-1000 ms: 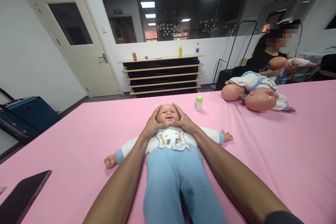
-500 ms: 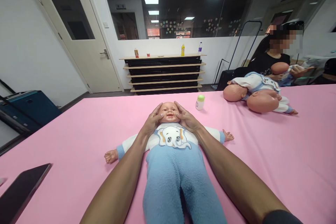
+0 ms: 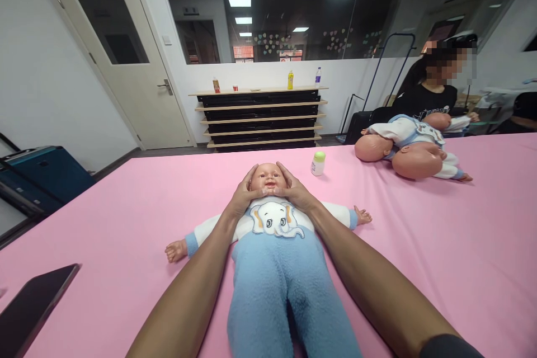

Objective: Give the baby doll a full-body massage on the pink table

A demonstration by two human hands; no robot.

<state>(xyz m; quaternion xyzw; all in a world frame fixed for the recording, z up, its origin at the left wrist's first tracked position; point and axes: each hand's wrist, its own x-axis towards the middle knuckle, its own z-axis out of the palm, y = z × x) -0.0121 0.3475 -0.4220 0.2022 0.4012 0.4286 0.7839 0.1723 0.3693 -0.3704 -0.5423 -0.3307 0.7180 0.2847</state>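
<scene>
A baby doll (image 3: 272, 268) lies on its back, dressed in a white and blue fleece suit with an elephant on the chest. Its arms are spread out to both sides. My left hand (image 3: 246, 193) cups the left side of the doll's head, and my right hand (image 3: 296, 189) cups the right side. Both thumbs rest at the chin, their tips close together. The fingers curve up around the cheeks and temples, partly hiding the sides of the head. Just beyond my right hand stands a small white bottle with a green cap (image 3: 318, 164).
Pink cloth (image 3: 138, 207) covers the table. A black phone (image 3: 39, 305) lies at the near left. More baby dolls (image 3: 415, 151) are heaped at the far right, where a person (image 3: 428, 98) in black sits with another doll. Shelves (image 3: 260, 117) stand behind.
Both my thumbs have slid down from the doll's cheeks to its chin. The hands still hold the sides of the head. The person at the right has lowered the doll there.
</scene>
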